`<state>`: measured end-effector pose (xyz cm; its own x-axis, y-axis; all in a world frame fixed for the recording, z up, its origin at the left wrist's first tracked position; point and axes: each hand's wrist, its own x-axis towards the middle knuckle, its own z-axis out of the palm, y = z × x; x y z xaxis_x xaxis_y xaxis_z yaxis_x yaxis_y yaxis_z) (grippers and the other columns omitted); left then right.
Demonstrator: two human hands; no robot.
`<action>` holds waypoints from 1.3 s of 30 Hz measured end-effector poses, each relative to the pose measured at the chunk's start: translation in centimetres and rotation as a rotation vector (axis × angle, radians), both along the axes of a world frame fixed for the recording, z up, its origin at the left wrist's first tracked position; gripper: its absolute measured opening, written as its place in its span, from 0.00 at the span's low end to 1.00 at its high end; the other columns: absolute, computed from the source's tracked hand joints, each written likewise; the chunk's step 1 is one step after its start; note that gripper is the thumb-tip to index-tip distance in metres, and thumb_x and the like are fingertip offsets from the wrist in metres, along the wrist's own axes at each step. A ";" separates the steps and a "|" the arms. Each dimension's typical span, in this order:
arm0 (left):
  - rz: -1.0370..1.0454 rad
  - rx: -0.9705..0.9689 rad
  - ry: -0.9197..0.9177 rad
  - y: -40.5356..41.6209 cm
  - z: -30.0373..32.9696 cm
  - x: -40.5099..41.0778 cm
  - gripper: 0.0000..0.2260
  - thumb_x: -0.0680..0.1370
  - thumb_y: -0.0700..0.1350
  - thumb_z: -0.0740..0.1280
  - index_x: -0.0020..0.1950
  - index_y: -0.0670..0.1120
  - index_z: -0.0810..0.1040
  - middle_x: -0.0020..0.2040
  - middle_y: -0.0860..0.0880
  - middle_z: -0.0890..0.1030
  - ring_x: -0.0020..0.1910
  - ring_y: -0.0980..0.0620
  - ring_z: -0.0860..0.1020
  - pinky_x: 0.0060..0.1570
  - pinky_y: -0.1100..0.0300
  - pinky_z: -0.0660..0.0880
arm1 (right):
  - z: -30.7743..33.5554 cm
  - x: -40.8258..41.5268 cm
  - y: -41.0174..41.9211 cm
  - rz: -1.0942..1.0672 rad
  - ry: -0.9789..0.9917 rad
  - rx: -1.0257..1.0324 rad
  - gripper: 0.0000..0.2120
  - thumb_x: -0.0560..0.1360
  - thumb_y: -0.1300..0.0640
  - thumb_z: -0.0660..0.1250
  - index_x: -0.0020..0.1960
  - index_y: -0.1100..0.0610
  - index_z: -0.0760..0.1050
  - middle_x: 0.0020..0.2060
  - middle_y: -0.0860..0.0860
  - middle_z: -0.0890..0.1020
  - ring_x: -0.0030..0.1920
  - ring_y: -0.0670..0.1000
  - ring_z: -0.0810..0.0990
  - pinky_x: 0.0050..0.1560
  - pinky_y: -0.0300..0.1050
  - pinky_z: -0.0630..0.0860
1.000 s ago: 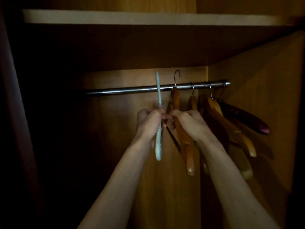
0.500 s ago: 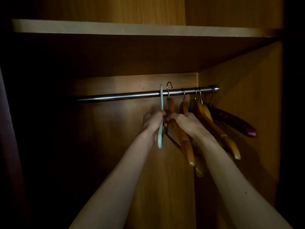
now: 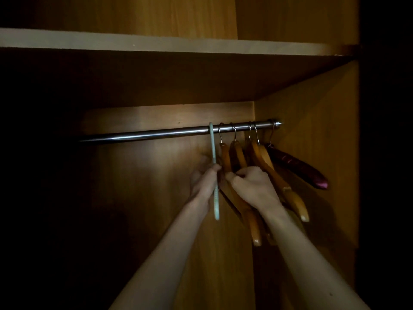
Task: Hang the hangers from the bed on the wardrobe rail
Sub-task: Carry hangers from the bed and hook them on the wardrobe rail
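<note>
Since 1 second ago my left hand (image 3: 206, 180) and right hand (image 3: 250, 186), fingers still clamped, have hooked the pale hanger (image 3: 214, 173) and wooden hanger (image 3: 225, 157) over the rail (image 3: 156, 134), so both can be released.

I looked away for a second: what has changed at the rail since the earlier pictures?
The pale green hanger in the left hand came down: its hook, above the rail a second ago, now sits on it. The leftmost wooden hanger, held by the right hand, dropped onto it too. Both hands keep their grip; the other hangers stayed put.
</note>
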<state>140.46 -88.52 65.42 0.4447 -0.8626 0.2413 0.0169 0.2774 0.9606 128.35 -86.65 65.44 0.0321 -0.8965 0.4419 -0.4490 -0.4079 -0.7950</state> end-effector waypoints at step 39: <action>-0.807 1.489 -0.703 20.7 -66.4 -0.5 0.06 0.81 0.47 0.67 0.50 0.44 0.76 0.43 0.42 0.78 0.42 0.46 0.77 0.46 0.52 0.72 | -62.5 -9.3 20.0 0.302 0.494 1.325 0.17 0.79 0.48 0.64 0.61 0.56 0.81 0.55 0.54 0.83 0.56 0.53 0.83 0.58 0.55 0.78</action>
